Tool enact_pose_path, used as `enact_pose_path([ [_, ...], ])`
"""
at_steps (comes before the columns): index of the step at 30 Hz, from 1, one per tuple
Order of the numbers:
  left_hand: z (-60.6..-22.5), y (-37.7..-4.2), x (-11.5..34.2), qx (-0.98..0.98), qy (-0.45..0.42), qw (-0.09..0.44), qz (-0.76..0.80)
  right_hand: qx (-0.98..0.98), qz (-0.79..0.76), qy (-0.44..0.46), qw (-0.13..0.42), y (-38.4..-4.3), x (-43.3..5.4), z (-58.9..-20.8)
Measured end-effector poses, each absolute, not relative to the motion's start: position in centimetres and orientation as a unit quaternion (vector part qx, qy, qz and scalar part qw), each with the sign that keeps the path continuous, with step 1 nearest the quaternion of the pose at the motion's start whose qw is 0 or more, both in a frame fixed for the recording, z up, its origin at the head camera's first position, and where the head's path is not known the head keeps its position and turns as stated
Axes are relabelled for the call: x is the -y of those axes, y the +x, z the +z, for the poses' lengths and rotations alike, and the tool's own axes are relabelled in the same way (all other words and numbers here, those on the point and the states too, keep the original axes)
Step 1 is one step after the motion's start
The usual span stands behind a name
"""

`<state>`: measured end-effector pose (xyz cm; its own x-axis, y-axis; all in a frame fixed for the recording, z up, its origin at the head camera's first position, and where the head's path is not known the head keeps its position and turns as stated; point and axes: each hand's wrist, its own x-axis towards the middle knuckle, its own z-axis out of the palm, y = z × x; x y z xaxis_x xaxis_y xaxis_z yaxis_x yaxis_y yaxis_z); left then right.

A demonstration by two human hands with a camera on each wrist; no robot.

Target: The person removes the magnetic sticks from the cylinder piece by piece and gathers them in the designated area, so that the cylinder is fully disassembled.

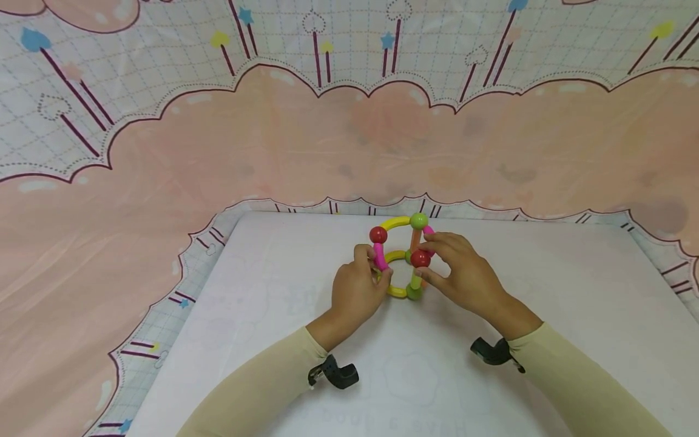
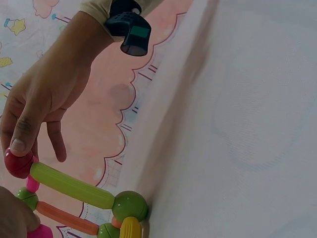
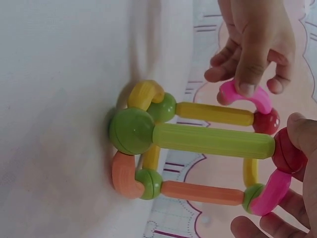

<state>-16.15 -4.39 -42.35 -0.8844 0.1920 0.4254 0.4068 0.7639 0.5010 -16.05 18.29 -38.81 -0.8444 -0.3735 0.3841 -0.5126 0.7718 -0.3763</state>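
A frame of balls and sticks stands on the white table: green balls (image 3: 132, 131) and curved sticks form its base, with straight uprights rising from it. My left hand (image 1: 357, 290) pinches a pink curved stick (image 3: 247, 95), whose far end meets a red ball (image 3: 266, 121) on top of the yellow upright (image 3: 214, 114). With thumb and fingers, my right hand (image 1: 464, 273) holds the other red ball (image 1: 420, 258), which tops the light green upright (image 3: 213, 140). A second pink curved stick (image 3: 271, 192) runs from that ball to a green one behind, beside an orange upright (image 3: 202, 192).
The white tabletop (image 1: 306, 255) stretches out around the frame. Behind and left of it hangs a pink and white patterned cloth (image 1: 349, 145). Each wrist carries a small black camera (image 1: 334, 372).
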Motion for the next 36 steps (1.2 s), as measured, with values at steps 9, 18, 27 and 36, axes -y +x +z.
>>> enact_pose_path([
  [9,-42.8,-16.6,4.9,0.912,-0.138,0.16,-0.352,0.931,0.243,0.233,0.142,-16.1,-18.4,-39.0],
  [18,-42.9,-16.9,5.6,0.91,-0.127,0.13,-0.373,0.933,0.238,0.229,0.143,-15.9,-18.3,-39.1],
  [27,-43.1,-17.2,6.3,0.904,-0.144,0.11,-0.388,0.933,0.244,0.223,0.142,-15.8,-18.3,-39.2],
  [36,-43.4,-17.9,7.8,0.894,-0.166,0.044,-0.414,0.936,0.302,0.157,0.09,-15.6,-18.7,-39.3],
])
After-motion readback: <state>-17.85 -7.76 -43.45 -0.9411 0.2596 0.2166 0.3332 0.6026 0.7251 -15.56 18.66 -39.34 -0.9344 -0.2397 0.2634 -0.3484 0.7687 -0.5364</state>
